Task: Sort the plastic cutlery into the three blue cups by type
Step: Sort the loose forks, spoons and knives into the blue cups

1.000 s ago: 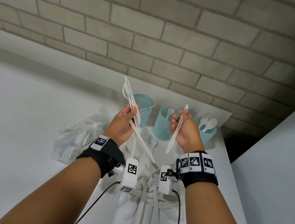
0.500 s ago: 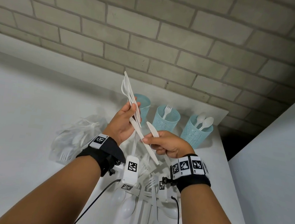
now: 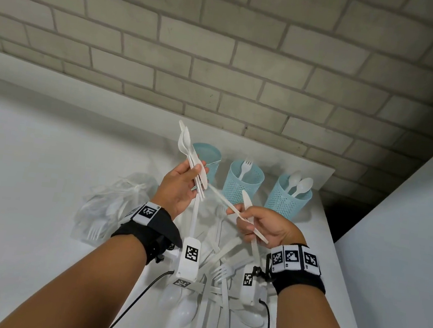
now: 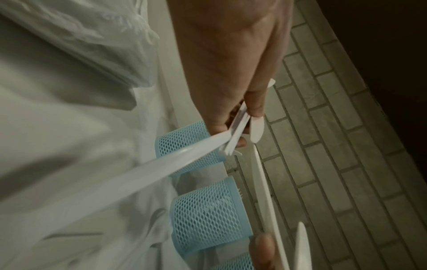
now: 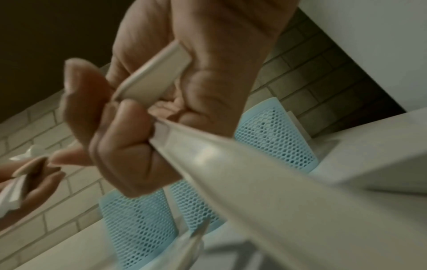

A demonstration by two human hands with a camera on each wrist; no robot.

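Right hand (image 3: 262, 225) pinches two knives (image 3: 246, 203), which we note point toward the table's far edge, nearest the middle cup (image 3: 243, 183).

Three blue mesh cups stand upright in a row at the far table edge. The left cup (image 3: 208, 160) shows no contents; the middle cup (image 3: 243, 182) holds one fork; the right cup (image 3: 286, 199) holds two spoons. A bundle of white cutlery (image 3: 190, 153) is held raised. Two knives (image 3: 244, 205) are held crossed. Loose cutlery (image 3: 217, 294) lies piled on the table.
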